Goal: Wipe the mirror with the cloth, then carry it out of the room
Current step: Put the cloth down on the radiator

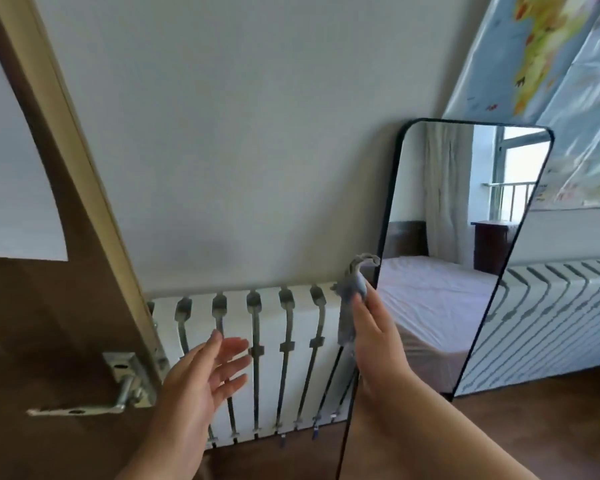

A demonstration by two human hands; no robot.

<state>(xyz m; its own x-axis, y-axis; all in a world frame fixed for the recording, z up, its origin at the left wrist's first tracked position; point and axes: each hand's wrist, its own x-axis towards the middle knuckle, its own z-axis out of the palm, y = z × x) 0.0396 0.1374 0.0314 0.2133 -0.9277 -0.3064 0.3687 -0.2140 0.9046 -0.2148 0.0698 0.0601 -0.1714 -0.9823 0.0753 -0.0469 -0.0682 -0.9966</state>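
Mirror: tall, dark-framed, rounded corners, right of centre in the frame. It stands on the wood floor and leans back against the wall, in front of the white radiator. Its long axis runs near upright, top tipped toward the frame's right. The glass reflects a bed, a curtain and a window.

Cloth: grey, bunched, just left of the mirror's left edge at about the lower third of its height. We cannot tell whether it touches the frame or the glass.

Right hand: closed around the cloth, fingers pinching it from the right, right at the mirror's left edge. This is the nearer hand by far.

Left hand: lower centre-left, empty, palm turned inward and fingers spread wide, in front of the radiator ribs and apart from the mirror.

Outward: brown door with a metal latch on the left; a map on the wall at upper right.

Our reading: the mirror lies to the right of and above both hands. A wipe would carry the cloth hand rightward onto the glass, then along the upright axis. The carry would likely need the free left hand on the near left edge.
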